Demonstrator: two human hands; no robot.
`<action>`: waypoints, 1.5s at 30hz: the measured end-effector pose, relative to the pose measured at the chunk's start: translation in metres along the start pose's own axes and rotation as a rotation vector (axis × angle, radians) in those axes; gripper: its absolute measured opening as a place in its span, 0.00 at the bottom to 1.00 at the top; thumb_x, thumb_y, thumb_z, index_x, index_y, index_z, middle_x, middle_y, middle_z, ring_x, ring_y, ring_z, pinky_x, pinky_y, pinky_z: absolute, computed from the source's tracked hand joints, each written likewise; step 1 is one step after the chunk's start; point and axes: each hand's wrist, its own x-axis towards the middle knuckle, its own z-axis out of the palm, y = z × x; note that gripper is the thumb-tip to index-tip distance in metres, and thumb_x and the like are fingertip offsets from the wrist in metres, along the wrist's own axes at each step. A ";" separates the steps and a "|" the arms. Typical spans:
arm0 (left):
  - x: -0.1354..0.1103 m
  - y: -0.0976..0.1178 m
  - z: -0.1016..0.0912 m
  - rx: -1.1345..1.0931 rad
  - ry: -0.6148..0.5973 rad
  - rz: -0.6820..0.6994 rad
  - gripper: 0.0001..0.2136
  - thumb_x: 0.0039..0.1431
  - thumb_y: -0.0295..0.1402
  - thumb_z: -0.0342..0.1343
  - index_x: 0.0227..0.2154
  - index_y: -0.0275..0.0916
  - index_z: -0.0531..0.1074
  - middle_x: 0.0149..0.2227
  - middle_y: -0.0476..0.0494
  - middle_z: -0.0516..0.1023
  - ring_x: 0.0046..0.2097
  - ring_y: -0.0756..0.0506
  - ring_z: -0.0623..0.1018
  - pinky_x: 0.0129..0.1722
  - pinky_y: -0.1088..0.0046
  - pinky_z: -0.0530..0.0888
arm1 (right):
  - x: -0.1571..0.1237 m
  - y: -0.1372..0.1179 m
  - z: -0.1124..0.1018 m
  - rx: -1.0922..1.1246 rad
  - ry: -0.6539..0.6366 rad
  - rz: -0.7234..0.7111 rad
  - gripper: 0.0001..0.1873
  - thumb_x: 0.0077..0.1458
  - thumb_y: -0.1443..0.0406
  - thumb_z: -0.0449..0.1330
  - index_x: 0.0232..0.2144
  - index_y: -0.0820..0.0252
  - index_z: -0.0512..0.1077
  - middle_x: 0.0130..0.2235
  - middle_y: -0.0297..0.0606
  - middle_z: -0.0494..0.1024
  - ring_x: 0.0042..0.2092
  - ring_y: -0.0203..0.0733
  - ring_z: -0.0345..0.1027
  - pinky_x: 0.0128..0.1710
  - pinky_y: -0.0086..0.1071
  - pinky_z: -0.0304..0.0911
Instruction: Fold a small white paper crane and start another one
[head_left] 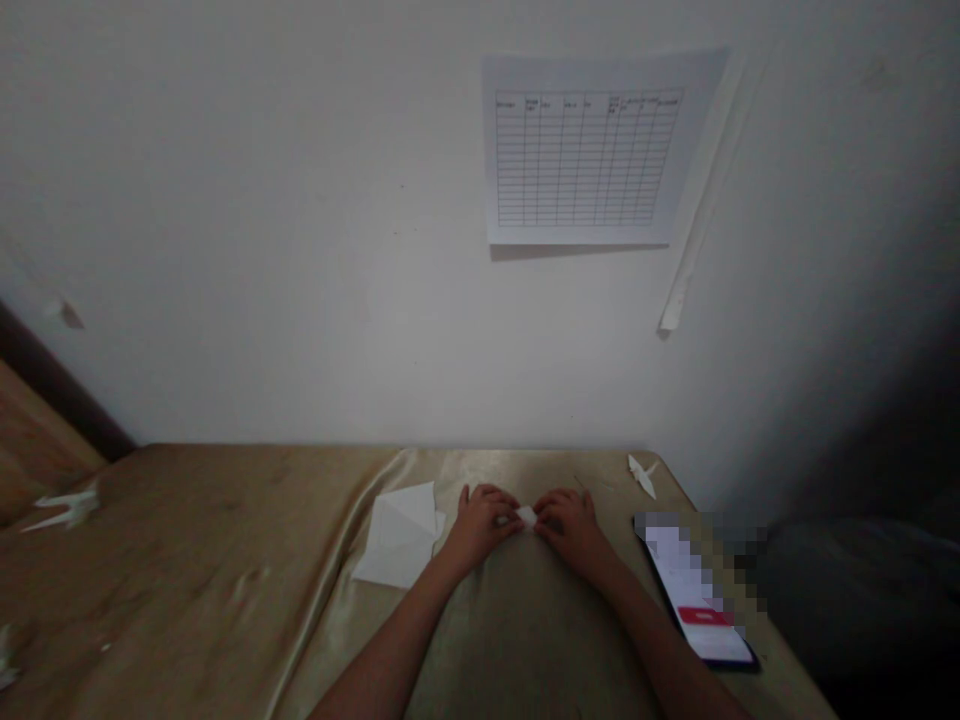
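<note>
A small folded piece of white paper point(527, 517) is pinched between my two hands, over the cloth-covered table. My left hand point(486, 522) grips its left side with the thumb and fingertips. From the other side, my right hand point(570, 522) holds the right edge in the same way. The fingers hide part of the paper, so its full shape cannot be made out. Left of my left hand lies a larger creased sheet of white paper point(397, 535), flat on the cloth.
A phone point(697, 600) with a lit screen lies right of my right arm. Near the table's back right corner is a small folded paper piece point(642, 477). Another white paper scrap point(71, 508) lies far left. A printed table sheet point(589, 155) hangs on the wall.
</note>
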 end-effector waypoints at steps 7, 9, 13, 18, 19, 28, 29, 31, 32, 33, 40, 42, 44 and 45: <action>0.002 0.002 0.004 -0.027 0.052 -0.066 0.05 0.56 0.41 0.62 0.33 0.50 0.81 0.48 0.51 0.81 0.57 0.39 0.69 0.64 0.42 0.46 | 0.002 0.004 0.006 -0.082 0.016 0.023 0.09 0.60 0.59 0.57 0.37 0.51 0.76 0.51 0.36 0.74 0.56 0.47 0.60 0.61 0.50 0.42; 0.002 0.003 0.006 -0.019 0.076 -0.080 0.06 0.55 0.42 0.62 0.34 0.51 0.81 0.48 0.51 0.81 0.57 0.39 0.69 0.64 0.43 0.46 | 0.002 0.005 0.008 -0.077 0.015 0.036 0.08 0.60 0.59 0.57 0.37 0.51 0.76 0.51 0.37 0.74 0.57 0.48 0.59 0.61 0.51 0.42; 0.001 0.004 0.008 -0.007 0.108 -0.090 0.08 0.56 0.43 0.61 0.36 0.51 0.80 0.48 0.49 0.81 0.57 0.38 0.69 0.65 0.41 0.46 | 0.003 0.006 0.010 -0.077 0.029 0.053 0.08 0.59 0.58 0.58 0.35 0.51 0.77 0.51 0.39 0.72 0.57 0.49 0.58 0.61 0.50 0.43; 0.001 0.006 0.009 0.014 0.083 -0.103 0.11 0.54 0.41 0.62 0.42 0.54 0.78 0.50 0.52 0.79 0.57 0.37 0.67 0.65 0.39 0.44 | 0.002 0.005 0.011 -0.111 0.060 0.051 0.08 0.57 0.58 0.60 0.36 0.52 0.77 0.52 0.42 0.71 0.57 0.50 0.58 0.60 0.48 0.46; 0.001 0.007 0.008 0.015 0.077 -0.104 0.12 0.54 0.41 0.63 0.42 0.56 0.78 0.51 0.53 0.79 0.57 0.38 0.67 0.65 0.40 0.43 | 0.002 0.004 0.011 -0.113 0.061 0.049 0.08 0.57 0.58 0.60 0.37 0.52 0.77 0.52 0.42 0.71 0.57 0.50 0.58 0.60 0.48 0.46; 0.001 0.008 0.007 0.060 0.022 -0.085 0.10 0.57 0.43 0.61 0.42 0.60 0.79 0.53 0.54 0.76 0.59 0.38 0.64 0.64 0.41 0.42 | 0.002 0.003 0.013 -0.148 0.085 0.052 0.08 0.57 0.58 0.60 0.36 0.53 0.77 0.51 0.41 0.71 0.56 0.48 0.59 0.59 0.44 0.49; 0.001 0.007 0.007 0.065 0.028 -0.084 0.09 0.57 0.43 0.61 0.41 0.60 0.79 0.54 0.54 0.76 0.59 0.38 0.64 0.64 0.41 0.43 | 0.002 0.003 0.013 -0.142 0.088 0.055 0.08 0.57 0.58 0.60 0.35 0.53 0.77 0.51 0.41 0.71 0.56 0.49 0.59 0.59 0.45 0.48; 0.001 0.007 0.008 0.071 0.047 -0.078 0.09 0.56 0.42 0.62 0.40 0.60 0.80 0.55 0.55 0.75 0.60 0.37 0.63 0.64 0.43 0.45 | 0.002 0.002 0.014 -0.133 0.098 0.064 0.08 0.57 0.58 0.60 0.35 0.53 0.77 0.51 0.41 0.71 0.56 0.49 0.60 0.60 0.46 0.47; 0.001 0.007 0.008 0.072 0.054 -0.077 0.09 0.56 0.42 0.62 0.40 0.60 0.80 0.56 0.55 0.74 0.60 0.37 0.63 0.64 0.43 0.46 | 0.002 0.002 0.015 -0.131 0.104 0.069 0.08 0.57 0.58 0.60 0.35 0.53 0.77 0.52 0.41 0.71 0.56 0.49 0.60 0.60 0.47 0.47; 0.001 0.007 0.008 0.071 0.059 -0.077 0.09 0.56 0.42 0.62 0.40 0.60 0.80 0.57 0.55 0.74 0.60 0.37 0.63 0.64 0.44 0.47 | 0.002 0.001 0.015 -0.132 0.109 0.073 0.08 0.57 0.58 0.60 0.35 0.53 0.77 0.52 0.41 0.71 0.57 0.49 0.59 0.60 0.48 0.46; 0.001 0.010 0.006 0.067 0.060 -0.089 0.08 0.55 0.42 0.63 0.39 0.61 0.80 0.57 0.58 0.74 0.60 0.37 0.64 0.64 0.46 0.49 | 0.002 -0.001 0.017 -0.157 0.117 0.104 0.07 0.57 0.59 0.60 0.33 0.54 0.77 0.52 0.42 0.72 0.57 0.50 0.59 0.61 0.48 0.46; 0.002 0.010 0.005 0.069 0.062 -0.093 0.09 0.54 0.41 0.64 0.38 0.61 0.80 0.57 0.59 0.74 0.60 0.37 0.64 0.64 0.46 0.49 | 0.003 -0.002 0.017 -0.146 0.116 0.108 0.07 0.56 0.59 0.60 0.33 0.54 0.76 0.51 0.42 0.72 0.57 0.50 0.59 0.61 0.48 0.46; 0.002 0.010 0.005 0.068 0.059 -0.092 0.09 0.53 0.41 0.64 0.38 0.61 0.80 0.58 0.59 0.74 0.60 0.37 0.65 0.64 0.46 0.50 | 0.003 -0.002 0.017 -0.128 0.112 0.107 0.07 0.56 0.59 0.61 0.32 0.54 0.76 0.51 0.42 0.72 0.57 0.51 0.58 0.61 0.49 0.45; 0.002 0.010 0.005 0.067 0.057 -0.093 0.09 0.53 0.41 0.64 0.38 0.60 0.80 0.58 0.58 0.74 0.60 0.37 0.65 0.64 0.46 0.50 | 0.003 -0.002 0.017 -0.117 0.110 0.109 0.07 0.56 0.59 0.61 0.32 0.54 0.76 0.51 0.42 0.72 0.57 0.51 0.58 0.61 0.49 0.45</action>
